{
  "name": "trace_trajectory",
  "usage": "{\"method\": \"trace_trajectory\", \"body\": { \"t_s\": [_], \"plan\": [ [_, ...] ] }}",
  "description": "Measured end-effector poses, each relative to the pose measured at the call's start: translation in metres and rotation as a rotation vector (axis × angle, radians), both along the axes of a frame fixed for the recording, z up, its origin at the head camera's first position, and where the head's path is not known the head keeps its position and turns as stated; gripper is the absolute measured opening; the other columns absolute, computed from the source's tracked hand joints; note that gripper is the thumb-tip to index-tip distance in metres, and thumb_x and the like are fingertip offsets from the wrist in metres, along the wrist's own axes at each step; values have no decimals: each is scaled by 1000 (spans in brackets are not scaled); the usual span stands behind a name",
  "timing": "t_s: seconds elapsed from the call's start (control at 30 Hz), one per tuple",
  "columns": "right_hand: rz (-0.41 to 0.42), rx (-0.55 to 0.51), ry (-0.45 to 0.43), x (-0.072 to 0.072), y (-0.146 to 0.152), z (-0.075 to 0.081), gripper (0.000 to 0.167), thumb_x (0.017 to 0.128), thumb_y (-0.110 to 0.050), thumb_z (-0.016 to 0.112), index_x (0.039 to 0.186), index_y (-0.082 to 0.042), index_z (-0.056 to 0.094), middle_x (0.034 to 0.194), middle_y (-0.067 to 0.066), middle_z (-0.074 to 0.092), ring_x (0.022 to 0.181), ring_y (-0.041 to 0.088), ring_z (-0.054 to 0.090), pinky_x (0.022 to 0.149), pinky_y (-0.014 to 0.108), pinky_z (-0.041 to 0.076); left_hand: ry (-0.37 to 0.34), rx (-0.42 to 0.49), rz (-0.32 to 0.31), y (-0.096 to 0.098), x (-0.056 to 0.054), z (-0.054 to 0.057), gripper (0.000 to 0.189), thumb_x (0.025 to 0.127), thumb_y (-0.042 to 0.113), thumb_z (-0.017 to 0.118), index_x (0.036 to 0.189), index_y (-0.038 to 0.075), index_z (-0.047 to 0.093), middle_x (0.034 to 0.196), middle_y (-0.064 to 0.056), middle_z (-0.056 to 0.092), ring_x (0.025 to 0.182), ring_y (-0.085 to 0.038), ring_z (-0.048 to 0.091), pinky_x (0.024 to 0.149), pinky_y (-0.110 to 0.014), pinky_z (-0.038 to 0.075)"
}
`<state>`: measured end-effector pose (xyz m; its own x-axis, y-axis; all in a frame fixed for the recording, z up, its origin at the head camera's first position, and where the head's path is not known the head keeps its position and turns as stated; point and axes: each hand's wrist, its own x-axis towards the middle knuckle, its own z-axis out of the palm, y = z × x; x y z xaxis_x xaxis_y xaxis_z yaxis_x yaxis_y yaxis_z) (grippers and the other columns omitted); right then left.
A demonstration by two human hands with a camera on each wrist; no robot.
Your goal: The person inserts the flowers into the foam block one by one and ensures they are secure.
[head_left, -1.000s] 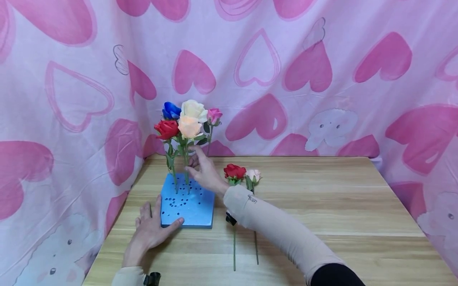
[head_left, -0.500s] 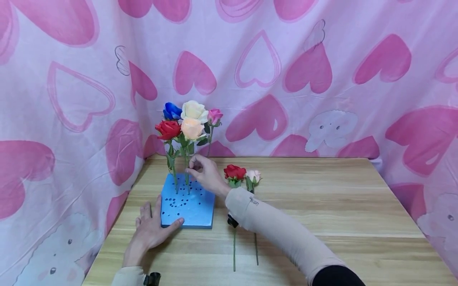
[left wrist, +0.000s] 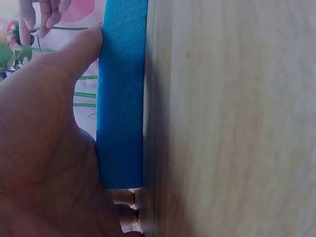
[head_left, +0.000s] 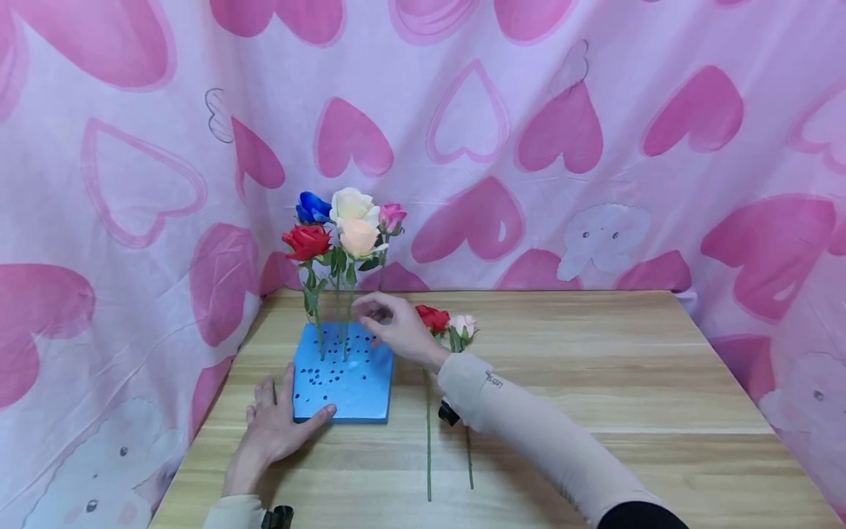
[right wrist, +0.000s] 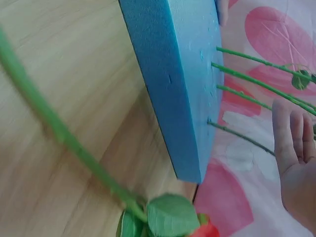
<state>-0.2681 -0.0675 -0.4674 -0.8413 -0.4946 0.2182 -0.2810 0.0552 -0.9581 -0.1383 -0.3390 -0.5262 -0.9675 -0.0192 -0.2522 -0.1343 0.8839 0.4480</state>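
A blue foam block (head_left: 360,400) with many small holes lies on the table. Artificial roses stand upright over it: a red rose (head_left: 307,242), a blue rose (head_left: 313,208), a cream rose (head_left: 353,204), a peach rose (head_left: 359,238) and a pink rose (head_left: 392,216). My left hand (head_left: 272,426) rests at the block's front left corner, thumb at the front edge and fingers spread along the left side. Just right of the peach rose's stem is my right hand (head_left: 399,323), fingers loosely bent and holding nothing. In the right wrist view, stems (right wrist: 247,74) rise from the holes.
Right of the block, a second red rose (head_left: 432,317) and a pale pink rose (head_left: 463,325) lie on the wooden table (head_left: 595,382), partly under the right forearm. A pink heart-patterned curtain (head_left: 555,44) hangs behind and at both sides.
My right hand has let go of the peach rose's stem and drawn back to the right. The peach rose's head has shifted slightly right. My left hand stays at the block.
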Motion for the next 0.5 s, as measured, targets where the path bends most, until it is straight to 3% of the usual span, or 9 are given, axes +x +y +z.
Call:
{"method": "trace_trajectory", "body": {
  "t_s": [0.3, 0.4, 0.5],
  "plan": [
    [5, -89, -59, 2, 31, 5, 47, 112, -6, 67, 158, -15, 60, 139, 24, 69, 121, 54, 70, 86, 67, 67, 0, -1, -9, -1, 0, 1, 133, 97, 86, 58, 177, 7, -12, 172, -48, -18, 160, -69, -15, 126, -84, -5],
    [1, -97, -60, 4, 38, 6, 48, 112, -5, 66, 159, -13, 59, 142, 30, 67, 122, 57, 68, 86, 68, 67, -8, 2, -9, -1, -1, 0, 133, 97, 86, 58, 177, 6, -12, 172, -48, -19, 161, -69, -16, 125, -84, -5],
    [-5, -118, -67, 6, 44, 9, 51, 111, -3, 66, 161, -11, 56, 143, 31, 66, 118, 47, 73, 86, 67, 67, -13, 7, -10, 0, -1, 0, 133, 97, 86, 58, 177, 6, -12, 172, -48, -18, 161, -68, -16, 125, -85, -5]
  ]
}}
